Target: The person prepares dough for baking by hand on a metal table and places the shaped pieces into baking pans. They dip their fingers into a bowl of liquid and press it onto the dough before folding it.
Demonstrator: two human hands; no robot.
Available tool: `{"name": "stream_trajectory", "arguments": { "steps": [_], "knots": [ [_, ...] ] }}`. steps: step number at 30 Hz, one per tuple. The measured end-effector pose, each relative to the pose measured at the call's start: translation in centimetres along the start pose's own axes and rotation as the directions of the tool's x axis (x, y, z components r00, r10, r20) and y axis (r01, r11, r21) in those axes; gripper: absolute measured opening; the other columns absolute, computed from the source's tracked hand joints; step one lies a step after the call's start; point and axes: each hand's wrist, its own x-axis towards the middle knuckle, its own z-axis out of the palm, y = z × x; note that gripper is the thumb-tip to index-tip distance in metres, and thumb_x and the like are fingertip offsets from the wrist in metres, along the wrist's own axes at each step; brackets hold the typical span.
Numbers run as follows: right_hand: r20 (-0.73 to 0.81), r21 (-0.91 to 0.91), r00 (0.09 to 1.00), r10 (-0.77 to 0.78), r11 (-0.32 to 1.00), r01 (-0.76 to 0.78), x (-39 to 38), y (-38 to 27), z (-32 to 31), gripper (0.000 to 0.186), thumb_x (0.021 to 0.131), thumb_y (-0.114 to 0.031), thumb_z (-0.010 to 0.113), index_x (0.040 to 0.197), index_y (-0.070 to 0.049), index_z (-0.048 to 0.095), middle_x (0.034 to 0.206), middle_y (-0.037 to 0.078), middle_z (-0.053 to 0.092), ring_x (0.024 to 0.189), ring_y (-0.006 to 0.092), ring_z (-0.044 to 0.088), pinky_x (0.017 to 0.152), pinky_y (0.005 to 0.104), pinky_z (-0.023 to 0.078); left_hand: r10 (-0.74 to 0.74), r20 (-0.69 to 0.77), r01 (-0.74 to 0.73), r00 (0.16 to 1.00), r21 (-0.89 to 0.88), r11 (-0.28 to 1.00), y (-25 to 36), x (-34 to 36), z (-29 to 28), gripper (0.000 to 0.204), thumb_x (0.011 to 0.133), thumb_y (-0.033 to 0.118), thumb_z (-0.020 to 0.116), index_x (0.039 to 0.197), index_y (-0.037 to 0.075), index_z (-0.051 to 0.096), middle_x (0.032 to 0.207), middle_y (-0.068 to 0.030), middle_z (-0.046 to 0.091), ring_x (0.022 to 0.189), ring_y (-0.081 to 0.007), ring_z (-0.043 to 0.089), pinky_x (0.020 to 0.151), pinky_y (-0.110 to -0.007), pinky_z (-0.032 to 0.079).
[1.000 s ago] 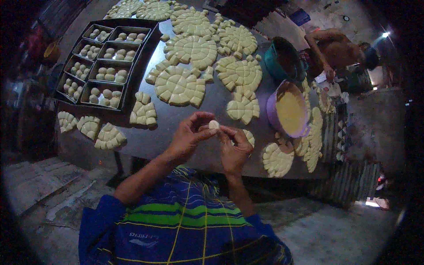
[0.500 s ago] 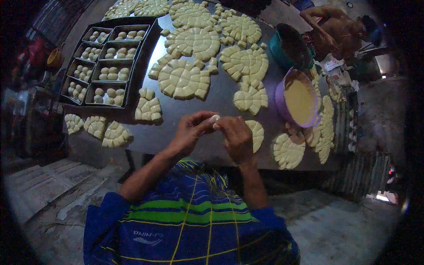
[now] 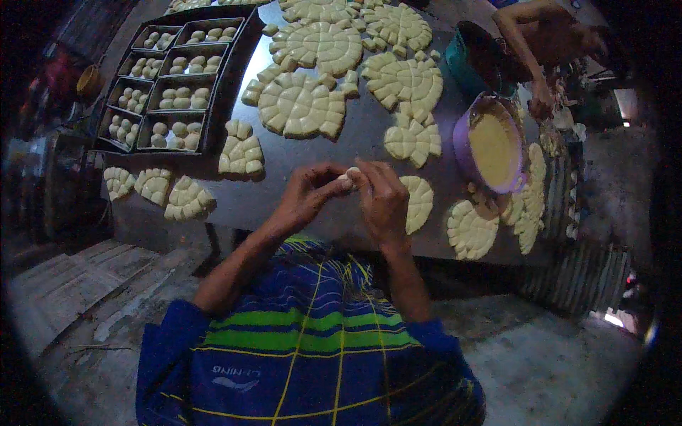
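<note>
Both hands [image 3: 348, 195] together, fingers [image 3: 339, 182] pinched inward

Dark tray [image 3: 226, 85] of dough balls at my far left, scored dough rounds [image 3: 302, 105] across the surface [image 3: 355, 145], purple bowl [image 3: 462, 153] right.

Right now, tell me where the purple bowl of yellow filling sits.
In the head view, the purple bowl sits on the right side of the metal table, just below the teal bucket and right of the cut dough rounds.
</note>
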Motion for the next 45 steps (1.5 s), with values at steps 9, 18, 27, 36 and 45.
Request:
{"name": "stream_trajectory", "arguments": {
  "steps": [9, 18, 27, 36, 45],
  "knots": [
    [0.289, 0.343, 0.888, 0.357, 0.828, -0.444, -0.1, 1.3, -0.9, 0.018, 0.086, -0.020, 0.073, 0.088, -0.002, 0.074, 0.078, 0.008, 0.070, 0.068, 0.0154, 0.066, 0.064, 0.0291, 0.051, 0.015, 0.024, -0.016, 1.000, 0.021, 1.000, -1.8, 0.2, -0.6, 0.021, 0.092, 0.019, 0.066, 0.102, 0.001, 0.068, 0.096, -0.0065, 0.069, 0.089, -0.0134, 0.063, 0.081, -0.029, 0.050],
    [0.536, 0.602, 0.756, 0.376, 0.457, -0.654, 0.2, 3.0, 1.0, 0.029, 0.082, -0.016, 0.078, 0.102, 0.001, 0.067, 0.090, 0.008, 0.070, 0.079, 0.0116, 0.066, 0.066, 0.0262, 0.053, 0.067, 0.049, -0.059, 0.997, -0.140, 0.988, -1.5, 0.4, -1.9, 0.052, 0.087, 0.000, 0.064, 0.134, 0.011, 0.042, 0.114, -0.0121, 0.065, 0.088, -0.0148, 0.064, 0.061, -0.025, 0.051],
    [0.477, 0.683, 0.859, 0.186, 0.536, -0.496, -0.1, 2.9, 2.3, 0.028, 0.086, -0.009, 0.072, 0.111, 0.001, 0.065, 0.099, 0.007, 0.070, 0.093, 0.0150, 0.066, 0.078, 0.0295, 0.053, 0.219, 0.098, -0.167, 0.971, -0.380, 0.910, -1.7, 1.4, -2.5, 0.086, 0.077, -0.005, 0.066, 0.149, 0.007, 0.023, 0.123, -0.0177, 0.061, 0.122, -0.0303, 0.054, 0.109, -0.044, 0.038],
    [0.077, 0.030, 0.997, -0.021, 0.999, 0.019, -8.1, 4.5, 8.7, 0.025, 0.082, -0.002, 0.064, 0.107, -0.002, 0.066, 0.102, 0.012, 0.067, 0.092, 0.0310, 0.063, 0.082, 0.0364, 0.052, 0.103, -0.215, -0.179, 0.971, -0.371, 0.911, -2.8, -0.2, -9.7, 0.051, 0.086, 0.005, 0.063, 0.134, 0.002, 0.047, 0.128, -0.0180, 0.054, 0.116, -0.0265, 0.055, 0.100, -0.040, 0.046],
    [0.132, -0.086, 0.989, -0.068, 0.993, 0.079, -9.9, 4.4, 9.5, 0.029, 0.082, -0.003, 0.064, 0.111, -0.005, 0.064, 0.107, 0.009, 0.064, 0.100, 0.0283, 0.062, 0.088, 0.0385, 0.052, -0.051, -0.300, -0.071, 0.952, -0.380, 0.922, -6.8, -2.0, -11.9, 0.054, 0.085, 0.010, 0.066, 0.135, 0.004, 0.045, 0.129, -0.0157, 0.052, 0.119, -0.0282, 0.055, 0.107, -0.042, 0.039]
  ]
}}
